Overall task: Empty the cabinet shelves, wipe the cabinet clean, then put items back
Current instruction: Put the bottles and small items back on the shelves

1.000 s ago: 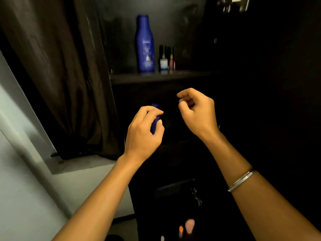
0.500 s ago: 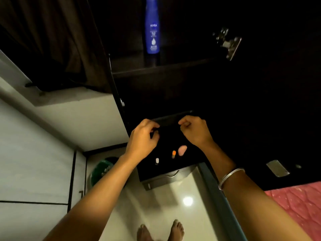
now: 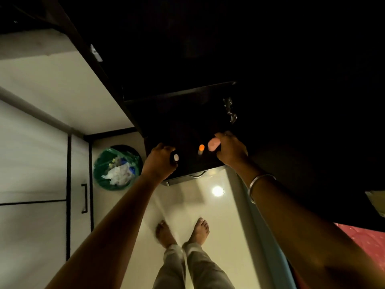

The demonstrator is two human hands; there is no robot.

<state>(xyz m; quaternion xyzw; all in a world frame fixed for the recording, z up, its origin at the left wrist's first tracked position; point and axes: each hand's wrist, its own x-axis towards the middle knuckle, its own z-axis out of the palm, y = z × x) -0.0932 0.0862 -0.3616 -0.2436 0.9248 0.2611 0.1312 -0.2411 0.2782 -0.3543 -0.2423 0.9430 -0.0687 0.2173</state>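
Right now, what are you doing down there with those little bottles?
A person is reaching both hands into a dark low cabinet shelf. The left hand holds a small pale-capped bottle. The right hand closes on a pink-topped one. An orange-capped bottle stands between them.

The cabinet [image 3: 187, 113] is black, the bin [image 3: 117, 167] green with white scraps inside, the floor [image 3: 218, 209] glossy cream, the wall panels [image 3: 33, 142] white with black edging, the trousers [image 3: 187, 268] beige, the bangle [image 3: 253, 184] silver, and the mattress [image 3: 366, 240] pink with a quilted pattern.
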